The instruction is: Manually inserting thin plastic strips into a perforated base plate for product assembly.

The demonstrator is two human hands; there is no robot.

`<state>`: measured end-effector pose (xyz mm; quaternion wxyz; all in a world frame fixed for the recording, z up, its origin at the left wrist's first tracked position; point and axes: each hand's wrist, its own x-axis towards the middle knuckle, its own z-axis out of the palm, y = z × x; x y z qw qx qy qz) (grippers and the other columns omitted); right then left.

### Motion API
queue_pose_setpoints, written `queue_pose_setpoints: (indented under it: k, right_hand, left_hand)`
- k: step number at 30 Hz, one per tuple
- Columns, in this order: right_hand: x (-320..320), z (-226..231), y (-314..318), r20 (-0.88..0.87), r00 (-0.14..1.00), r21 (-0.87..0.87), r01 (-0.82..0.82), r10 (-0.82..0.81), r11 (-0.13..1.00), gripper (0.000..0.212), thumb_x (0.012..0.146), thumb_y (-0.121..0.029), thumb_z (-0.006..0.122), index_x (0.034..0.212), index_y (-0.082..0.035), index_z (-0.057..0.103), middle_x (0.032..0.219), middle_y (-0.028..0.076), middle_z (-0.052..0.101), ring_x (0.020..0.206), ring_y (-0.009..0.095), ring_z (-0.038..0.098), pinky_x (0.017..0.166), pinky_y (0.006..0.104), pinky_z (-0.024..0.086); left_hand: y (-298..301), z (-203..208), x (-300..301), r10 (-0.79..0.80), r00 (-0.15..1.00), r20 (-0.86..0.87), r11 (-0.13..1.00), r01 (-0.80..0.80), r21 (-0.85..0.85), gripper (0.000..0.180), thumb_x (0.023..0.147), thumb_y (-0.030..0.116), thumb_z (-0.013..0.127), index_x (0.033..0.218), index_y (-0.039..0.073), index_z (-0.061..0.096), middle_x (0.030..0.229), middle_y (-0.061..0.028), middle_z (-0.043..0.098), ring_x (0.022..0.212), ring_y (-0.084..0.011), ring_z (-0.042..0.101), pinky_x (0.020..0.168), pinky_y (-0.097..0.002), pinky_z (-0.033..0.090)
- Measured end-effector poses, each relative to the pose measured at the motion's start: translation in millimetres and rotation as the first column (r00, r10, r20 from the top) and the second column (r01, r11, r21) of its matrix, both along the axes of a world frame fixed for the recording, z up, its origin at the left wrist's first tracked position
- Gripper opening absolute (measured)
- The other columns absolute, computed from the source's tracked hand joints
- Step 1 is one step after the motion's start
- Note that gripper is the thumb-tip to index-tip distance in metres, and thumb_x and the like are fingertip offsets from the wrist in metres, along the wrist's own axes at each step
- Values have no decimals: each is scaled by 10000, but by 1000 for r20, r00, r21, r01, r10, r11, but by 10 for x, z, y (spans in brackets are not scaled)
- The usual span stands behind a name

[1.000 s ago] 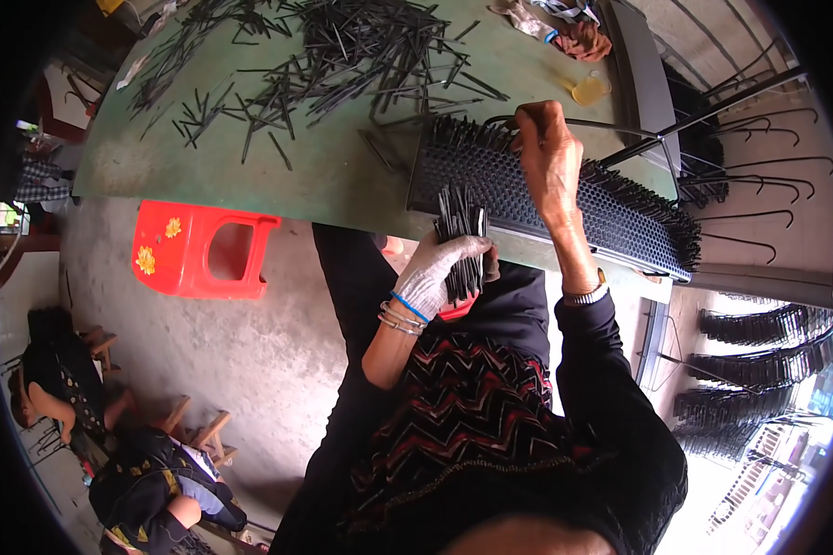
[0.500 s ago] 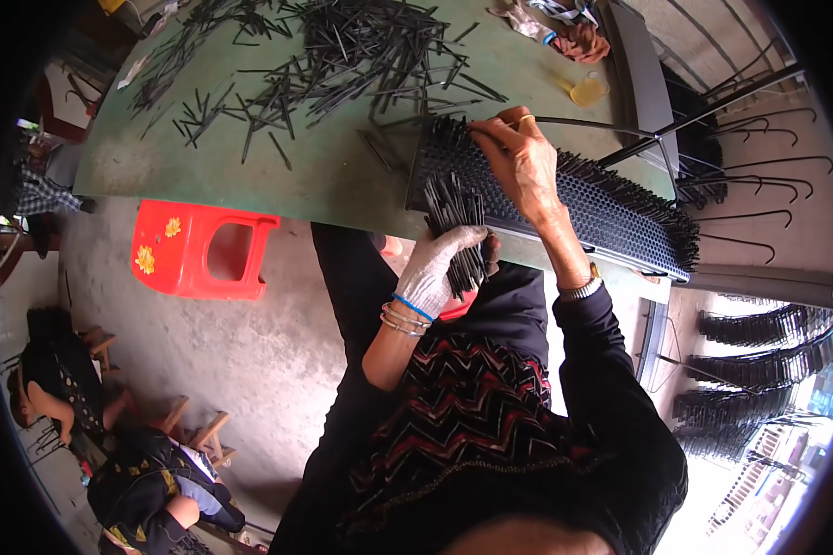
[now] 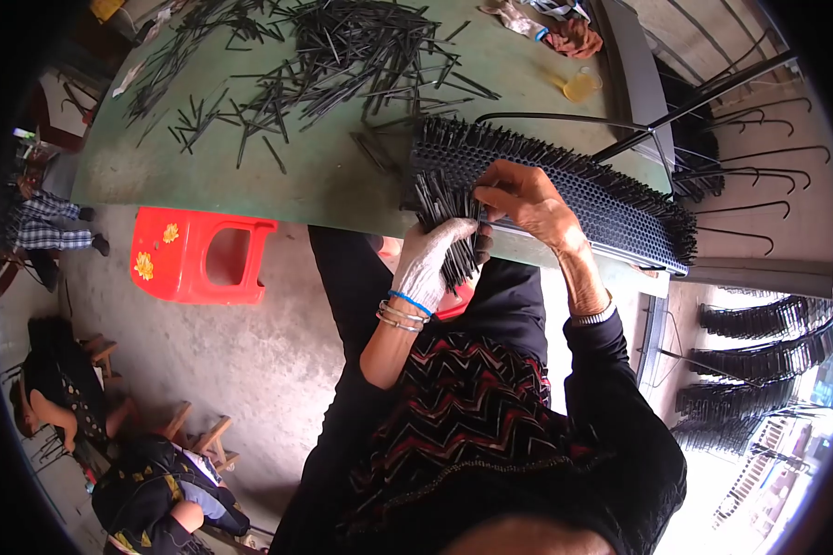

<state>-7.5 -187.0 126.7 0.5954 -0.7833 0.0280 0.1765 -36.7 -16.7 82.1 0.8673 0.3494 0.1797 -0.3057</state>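
Observation:
A bundle of thin black sticks is gripped in my left hand, which wears a white glove with a blue cuff edge. My bare right hand is just right of the bundle's upper part, thumb and fingertips pinched together. Whether a stick is between those fingertips I cannot make out. Behind both hands lies a long black rack with a surface full of holes. Black sticks stand upright in rows along its far side and right end; its near rows show bare holes.
A loose pile of black sticks covers the far part of the green table. A yellow cup and cloths lie at the far right. Black metal bars and hooks stick out on the right. A red stool stands left.
My right hand has come back from the rack's far left corner toward the bundle, nearer to me. My left hand still holds the bundle in nearly the same place.

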Motion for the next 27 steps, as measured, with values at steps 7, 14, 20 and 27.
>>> queue_pose_setpoints:
  k: [7, 14, 20, 27]
  right_hand:
    - [24, 51, -57, 48, 997, -85, -63, 67, 994, 143, 896, -79, 623, 992, 26, 610, 802, 67, 649, 732, 131, 655, 692, 260, 521]
    - [148, 195, -50, 451, 872, -221, 316, -190, 923, 106, 932, -42, 566, 1006, 33, 582, 840, 100, 682, 760, 125, 676, 722, 244, 515]
    - [340, -139, 64, 642, 721, -192, 481, -261, 856, 83, 931, -58, 589, 990, -6, 565, 842, 74, 688, 793, 141, 711, 681, 241, 519]
    - [347, -187, 69, 669, 732, -356, 465, -126, 810, 83, 918, -33, 591, 982, -7, 546, 832, 91, 692, 787, 159, 718, 650, 252, 521]
  left_hand:
    - [16, -32, 8, -6, 1000, 5, 1000, 6, -5, 169, 851, 60, 611, 956, -71, 634, 830, -146, 689, 660, -247, 688, 569, -331, 587]
    - [69, -211, -15, -94, 986, -138, 960, 53, -275, 184, 928, 137, 558, 1015, -12, 622, 1046, -172, 667, 951, -324, 662, 763, -481, 580]
    - [33, -189, -33, -78, 981, -175, 935, 12, -354, 132, 934, 148, 565, 962, 34, 624, 995, -146, 669, 929, -309, 660, 762, -511, 575]
    - [33, -217, -43, -19, 977, -211, 970, -33, -240, 93, 916, 116, 593, 930, 26, 613, 877, -135, 664, 825, -272, 667, 700, -483, 592]
